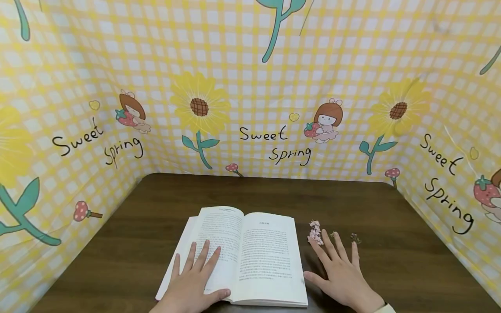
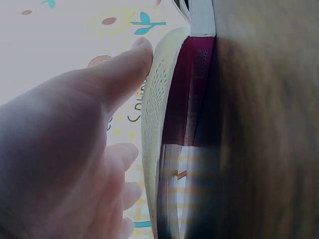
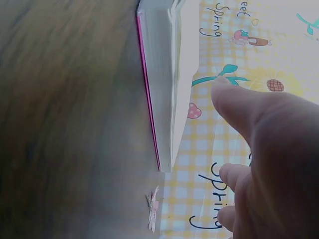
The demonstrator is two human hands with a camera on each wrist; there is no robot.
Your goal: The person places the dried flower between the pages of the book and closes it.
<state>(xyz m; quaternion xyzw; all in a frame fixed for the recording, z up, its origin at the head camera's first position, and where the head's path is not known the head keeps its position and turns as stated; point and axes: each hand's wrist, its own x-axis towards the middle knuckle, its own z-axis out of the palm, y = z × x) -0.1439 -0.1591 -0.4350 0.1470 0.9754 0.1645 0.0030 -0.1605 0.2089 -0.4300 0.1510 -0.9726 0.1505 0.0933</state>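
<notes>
An open book (image 1: 266, 248) with printed pages lies on the dark wooden table. My left hand (image 1: 193, 278) is spread over its left page, fingers straight, thumb toward the spine fold. In the left wrist view the thumb is near the page edge of the book (image 2: 167, 94), whose cover shows dark red. Right of the book, my right hand (image 1: 342, 276) is spread with straight fingers and holds nothing. Small pink flowers (image 1: 314, 232) lie by its index fingertip. A small dried sprig (image 1: 355, 238) lies beyond the little finger, and another bit shows between the fingers.
The brown table (image 1: 129, 243) has rounded far corners. A yellow-checked cloth (image 1: 250, 87) printed with sunflowers and lettering hangs behind the table and along both sides. In the right wrist view the book's page block (image 3: 162, 89) stands between the tabletop and the hand.
</notes>
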